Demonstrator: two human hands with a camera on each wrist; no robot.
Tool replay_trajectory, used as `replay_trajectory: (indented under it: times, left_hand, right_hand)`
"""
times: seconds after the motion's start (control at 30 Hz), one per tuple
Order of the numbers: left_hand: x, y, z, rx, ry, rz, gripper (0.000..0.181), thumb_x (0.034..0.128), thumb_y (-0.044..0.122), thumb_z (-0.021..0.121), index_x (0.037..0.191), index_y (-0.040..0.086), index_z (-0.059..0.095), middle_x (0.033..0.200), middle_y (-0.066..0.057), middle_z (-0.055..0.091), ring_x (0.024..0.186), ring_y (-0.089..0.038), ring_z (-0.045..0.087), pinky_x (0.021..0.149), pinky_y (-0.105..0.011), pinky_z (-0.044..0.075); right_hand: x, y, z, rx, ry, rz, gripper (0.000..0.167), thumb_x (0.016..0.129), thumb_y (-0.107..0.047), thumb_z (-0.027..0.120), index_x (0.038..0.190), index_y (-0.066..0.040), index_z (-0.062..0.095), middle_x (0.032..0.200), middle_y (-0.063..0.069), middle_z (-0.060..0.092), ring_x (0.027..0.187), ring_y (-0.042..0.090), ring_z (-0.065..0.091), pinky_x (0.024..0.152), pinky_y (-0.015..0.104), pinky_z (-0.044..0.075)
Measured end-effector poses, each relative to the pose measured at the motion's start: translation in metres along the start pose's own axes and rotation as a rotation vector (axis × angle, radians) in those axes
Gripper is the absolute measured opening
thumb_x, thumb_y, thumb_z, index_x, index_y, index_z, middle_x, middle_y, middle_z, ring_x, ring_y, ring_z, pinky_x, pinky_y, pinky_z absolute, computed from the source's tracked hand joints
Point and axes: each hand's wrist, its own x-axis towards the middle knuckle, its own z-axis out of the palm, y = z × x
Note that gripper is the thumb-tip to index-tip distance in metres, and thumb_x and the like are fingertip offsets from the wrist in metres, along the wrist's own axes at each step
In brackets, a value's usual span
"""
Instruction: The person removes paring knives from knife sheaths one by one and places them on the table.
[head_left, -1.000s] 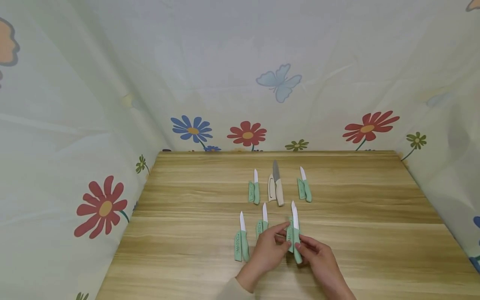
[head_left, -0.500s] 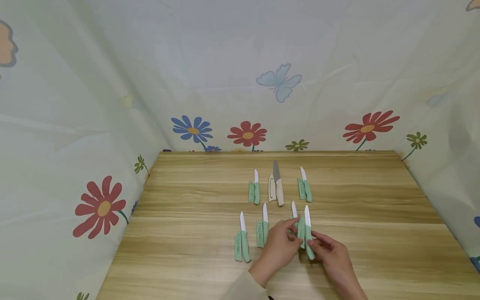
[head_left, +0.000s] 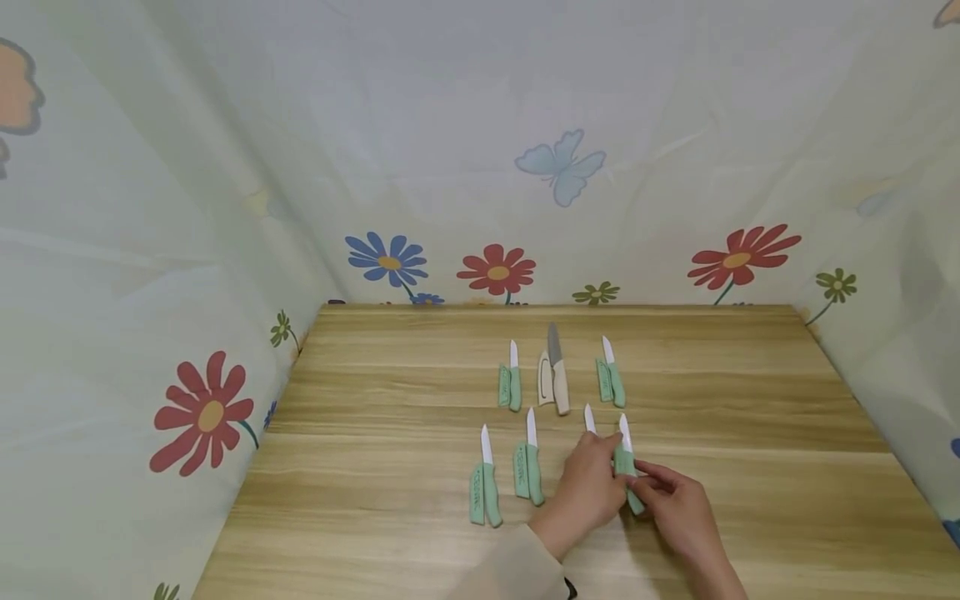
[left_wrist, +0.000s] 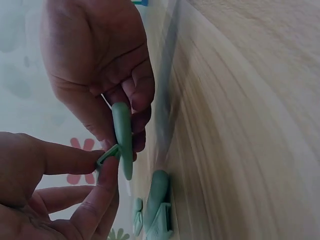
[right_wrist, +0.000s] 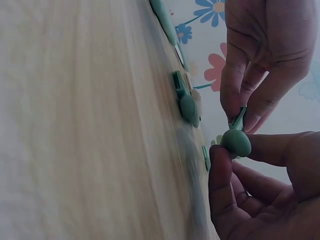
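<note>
My left hand [head_left: 588,483] pinches a green blade sheath [left_wrist: 108,154] between thumb and fingers. The green handle of a paring knife [right_wrist: 236,143] is pinched by my right hand [head_left: 681,510], its white blade pointing away from me in the head view. Knife and sheath are side by side, held above the table in both wrist views. Just left of them lies another green knife [head_left: 589,418], mostly covered by my left hand in the head view. Further left, two green knives [head_left: 534,475] [head_left: 491,492] lie beside their sheaths [head_left: 521,471] [head_left: 477,496].
In a farther row on the wooden table [head_left: 375,400] lie two more green knives [head_left: 514,387] [head_left: 615,383] with sheaths. Between them is a larger beige-handled knife [head_left: 560,387] with a grey blade and a beige sheath [head_left: 545,379]. Flowered cloth [head_left: 637,192] hangs around the table.
Both hands have moved right with the paring knife and its sheath, away from the knife lying beneath them. The near knife second from left now shows fully.
</note>
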Motion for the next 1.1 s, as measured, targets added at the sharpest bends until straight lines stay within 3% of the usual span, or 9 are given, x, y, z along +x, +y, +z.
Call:
replay_trajectory:
  times: [0.1,0.3,0.57,0.77,1.1]
  left_hand:
    - [0.003,0.004,0.006,0.039,-0.021,-0.011,0.056,0.0919,0.02,0.078,0.145,0.014,0.061,0.119,-0.004,0.062,0.097,-0.007,0.057,0.083,-0.02,0.051]
    - [0.007,0.012,0.017,0.133,-0.054,-0.039,0.057,0.091,0.021,0.078,0.145,0.017,0.06,0.122,-0.003,0.061,0.101,-0.01,0.06,0.083,-0.02,0.052]
    - [0.014,0.019,0.026,0.336,-0.038,0.023,0.056,0.0826,0.019,0.084,0.136,0.017,0.066,0.113,-0.003,0.064,0.089,-0.01,0.062,0.073,-0.018,0.052]
    - [0.018,0.023,0.029,0.447,-0.036,0.052,0.043,0.0807,0.02,0.084,0.122,0.018,0.071,0.102,-0.001,0.065,0.083,-0.01,0.059,0.072,-0.019,0.049]
    - [0.024,0.022,0.033,0.523,0.015,0.094,0.026,0.0821,0.022,0.082,0.104,0.014,0.071,0.093,-0.001,0.063,0.079,-0.013,0.058,0.071,-0.022,0.047]
  right_hand:
    - [0.002,0.001,-0.005,-0.04,0.009,0.012,0.042,0.097,-0.01,0.071,0.134,0.008,0.064,0.097,0.01,0.077,0.071,0.005,0.065,0.063,0.023,0.058]
    - [0.006,0.004,-0.015,-0.102,0.01,0.025,0.043,0.097,-0.015,0.072,0.133,0.006,0.065,0.1,0.011,0.078,0.071,0.007,0.067,0.063,0.023,0.056]
    - [0.012,0.007,-0.021,-0.283,0.059,-0.018,0.04,0.096,-0.028,0.075,0.129,-0.004,0.071,0.107,0.01,0.079,0.092,0.009,0.066,0.078,0.022,0.047]
    - [0.016,0.005,-0.022,-0.322,0.085,-0.051,0.037,0.096,-0.027,0.074,0.125,-0.003,0.074,0.105,0.011,0.08,0.093,0.013,0.068,0.08,0.029,0.049]
    - [0.02,0.003,-0.021,-0.402,0.127,-0.089,0.032,0.096,-0.025,0.071,0.121,-0.005,0.076,0.101,0.011,0.08,0.099,0.03,0.071,0.079,0.039,0.051]
